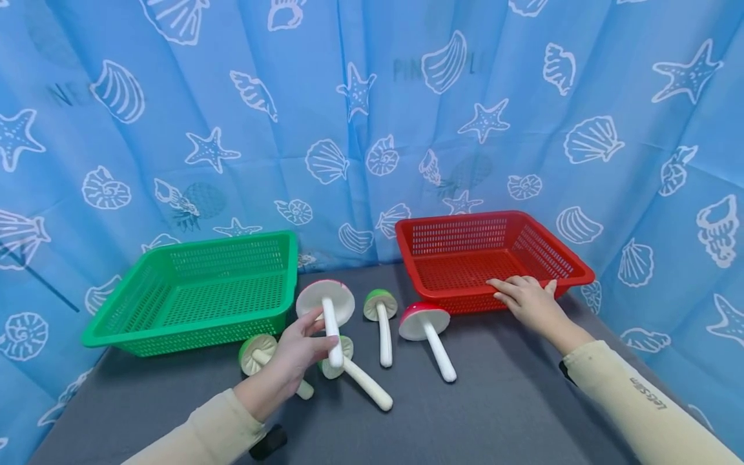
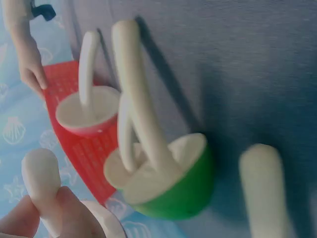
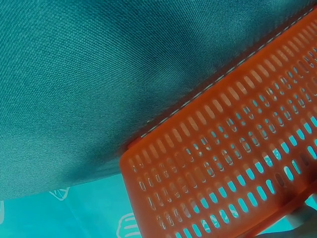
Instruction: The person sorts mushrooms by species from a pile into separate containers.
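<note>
My left hand (image 1: 290,352) pinches the white stem of a toy mushroom (image 1: 344,303), its pale cap underside edged in red, raised above the table. In the left wrist view, thumb and finger squeeze the stem (image 2: 40,171) near its end. Under and beside that hand lie two green-capped toy mushrooms (image 1: 251,354) (image 1: 369,386). Another green-capped mushroom (image 1: 385,336) and a red-capped mushroom (image 1: 437,345) lie to the right. My right hand (image 1: 535,310) rests on the front rim of a red basket (image 1: 465,300), fingers extended over it.
A green basket (image 1: 203,332) stands at the left of the grey table (image 1: 494,413). Behind both baskets hangs a blue curtain (image 1: 372,129) with white shell and starfish prints. A black strap piece (image 1: 268,442) shows below the left wrist.
</note>
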{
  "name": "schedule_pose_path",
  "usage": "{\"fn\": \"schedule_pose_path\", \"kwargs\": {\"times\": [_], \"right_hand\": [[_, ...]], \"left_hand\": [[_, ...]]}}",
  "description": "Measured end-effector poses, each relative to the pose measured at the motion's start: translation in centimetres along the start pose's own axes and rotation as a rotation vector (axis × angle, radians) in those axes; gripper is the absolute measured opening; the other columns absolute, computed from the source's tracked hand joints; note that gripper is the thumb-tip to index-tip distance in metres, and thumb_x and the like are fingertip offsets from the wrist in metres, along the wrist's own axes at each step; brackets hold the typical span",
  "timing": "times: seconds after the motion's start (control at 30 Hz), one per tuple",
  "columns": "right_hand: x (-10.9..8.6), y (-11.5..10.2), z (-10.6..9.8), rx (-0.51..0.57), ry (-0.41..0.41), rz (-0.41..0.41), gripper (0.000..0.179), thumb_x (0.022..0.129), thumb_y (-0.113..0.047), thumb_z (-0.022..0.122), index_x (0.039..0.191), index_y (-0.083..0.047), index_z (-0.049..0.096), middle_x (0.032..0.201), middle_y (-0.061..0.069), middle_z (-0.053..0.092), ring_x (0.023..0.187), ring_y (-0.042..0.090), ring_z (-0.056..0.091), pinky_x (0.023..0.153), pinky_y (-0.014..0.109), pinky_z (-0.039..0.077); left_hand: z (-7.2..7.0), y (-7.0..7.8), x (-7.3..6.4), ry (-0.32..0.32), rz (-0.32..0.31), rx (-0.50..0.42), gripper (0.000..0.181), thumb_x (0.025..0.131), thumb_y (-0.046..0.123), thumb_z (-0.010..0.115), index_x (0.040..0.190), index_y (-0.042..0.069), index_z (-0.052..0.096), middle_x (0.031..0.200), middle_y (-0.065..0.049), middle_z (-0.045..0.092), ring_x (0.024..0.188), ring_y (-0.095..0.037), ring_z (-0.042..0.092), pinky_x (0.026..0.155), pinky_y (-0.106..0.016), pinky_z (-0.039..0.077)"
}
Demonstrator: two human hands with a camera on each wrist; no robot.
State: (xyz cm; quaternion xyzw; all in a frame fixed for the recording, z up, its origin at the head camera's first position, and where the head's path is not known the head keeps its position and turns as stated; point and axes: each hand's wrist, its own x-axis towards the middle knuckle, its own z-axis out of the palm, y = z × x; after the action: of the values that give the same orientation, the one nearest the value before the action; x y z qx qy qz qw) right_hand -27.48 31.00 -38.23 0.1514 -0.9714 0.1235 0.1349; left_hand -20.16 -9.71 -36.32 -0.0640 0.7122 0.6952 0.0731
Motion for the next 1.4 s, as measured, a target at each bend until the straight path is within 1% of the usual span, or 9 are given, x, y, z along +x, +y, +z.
{"fn": "schedule_pose_path", "kwargs": {"times": [0.17, 0.27, 0.43, 0.6, 0.8, 0.9, 1.07, 1.2, 1.4], "right_hand": [[0.2, -0.2, -0.1, -0.001, 0.016, -0.011, 0.043, 0.091, -0.018, 0.065, 0.131, -0.002, 0.060, 0.113, 0.027, 0.060, 0.110, 0.048, 0.048, 0.092, 0.083, 0.007], [0.3, -0.4, 0.0, -0.005, 0.018, -0.015, 0.042, 0.092, -0.018, 0.066, 0.131, -0.002, 0.061, 0.113, 0.026, 0.060, 0.110, 0.048, 0.049, 0.092, 0.083, 0.008], [0.3, -0.5, 0.0, -0.008, 0.022, -0.007, 0.042, 0.091, -0.018, 0.066, 0.130, -0.002, 0.061, 0.111, 0.025, 0.061, 0.109, 0.047, 0.049, 0.092, 0.083, 0.009], [0.2, -0.5, 0.1, -0.009, 0.017, -0.011, 0.042, 0.092, -0.019, 0.066, 0.130, -0.003, 0.061, 0.109, 0.024, 0.061, 0.108, 0.046, 0.050, 0.093, 0.083, 0.009], [-0.1, -0.5, 0.1, -0.010, 0.029, -0.010, 0.040, 0.092, -0.018, 0.066, 0.128, -0.003, 0.063, 0.106, 0.022, 0.061, 0.105, 0.045, 0.051, 0.092, 0.083, 0.010], [-0.2, -0.3, 0.1, -0.007, 0.036, -0.011, 0.039, 0.092, -0.017, 0.065, 0.128, -0.002, 0.063, 0.107, 0.023, 0.061, 0.106, 0.045, 0.051, 0.092, 0.083, 0.009], [-0.1, -0.4, 0.1, -0.001, 0.028, 0.004, 0.040, 0.092, -0.018, 0.065, 0.129, -0.002, 0.062, 0.109, 0.025, 0.060, 0.108, 0.046, 0.049, 0.092, 0.083, 0.007], [-0.1, -0.3, 0.0, -0.011, 0.029, 0.009, 0.041, 0.092, -0.018, 0.065, 0.129, -0.002, 0.062, 0.110, 0.025, 0.060, 0.109, 0.046, 0.049, 0.092, 0.083, 0.008], [-0.1, -0.4, -0.1, -0.012, 0.019, 0.019, 0.042, 0.092, -0.018, 0.066, 0.130, -0.002, 0.061, 0.111, 0.025, 0.059, 0.109, 0.047, 0.049, 0.093, 0.083, 0.008]], "left_hand": [[1.4, 0.8, 0.1, -0.027, 0.004, -0.018, 0.066, 0.091, -0.007, 0.061, 0.150, 0.002, 0.035, 0.141, -0.028, 0.042, 0.115, -0.036, 0.058, 0.090, -0.045, 0.050], [2.2, 1.1, 0.3, -0.039, -0.003, -0.029, 0.065, 0.091, -0.007, 0.061, 0.150, 0.002, 0.035, 0.142, -0.027, 0.042, 0.114, -0.035, 0.058, 0.090, -0.044, 0.050], [4.0, 1.8, 1.2, -0.066, -0.002, -0.053, 0.065, 0.091, -0.005, 0.062, 0.150, 0.002, 0.035, 0.140, -0.025, 0.046, 0.107, -0.030, 0.062, 0.087, -0.041, 0.052], [5.9, 2.4, 2.1, -0.092, -0.001, -0.096, 0.064, 0.092, -0.005, 0.060, 0.150, 0.002, 0.034, 0.140, -0.024, 0.047, 0.114, -0.034, 0.060, 0.089, -0.042, 0.051], [8.2, 3.1, 2.9, -0.111, 0.010, -0.134, 0.063, 0.092, -0.005, 0.060, 0.149, 0.004, 0.036, 0.139, -0.020, 0.048, 0.117, -0.033, 0.056, 0.092, -0.042, 0.049], [9.3, 3.5, 3.3, -0.117, 0.017, -0.140, 0.064, 0.091, -0.003, 0.061, 0.150, 0.005, 0.036, 0.139, -0.018, 0.049, 0.119, -0.032, 0.055, 0.092, -0.041, 0.050], [10.9, 4.3, 3.9, -0.125, 0.016, -0.144, 0.064, 0.091, -0.004, 0.060, 0.150, 0.006, 0.037, 0.140, -0.017, 0.049, 0.117, -0.031, 0.057, 0.092, -0.042, 0.049], [12.4, 4.8, 4.9, -0.141, 0.003, -0.163, 0.064, 0.090, -0.006, 0.060, 0.150, 0.007, 0.038, 0.140, -0.018, 0.049, 0.115, -0.032, 0.058, 0.095, -0.044, 0.048], [14.2, 5.1, 6.5, -0.149, -0.014, -0.184, 0.064, 0.089, -0.005, 0.062, 0.148, 0.009, 0.042, 0.138, -0.014, 0.053, 0.106, -0.030, 0.062, 0.093, -0.043, 0.049]]}}
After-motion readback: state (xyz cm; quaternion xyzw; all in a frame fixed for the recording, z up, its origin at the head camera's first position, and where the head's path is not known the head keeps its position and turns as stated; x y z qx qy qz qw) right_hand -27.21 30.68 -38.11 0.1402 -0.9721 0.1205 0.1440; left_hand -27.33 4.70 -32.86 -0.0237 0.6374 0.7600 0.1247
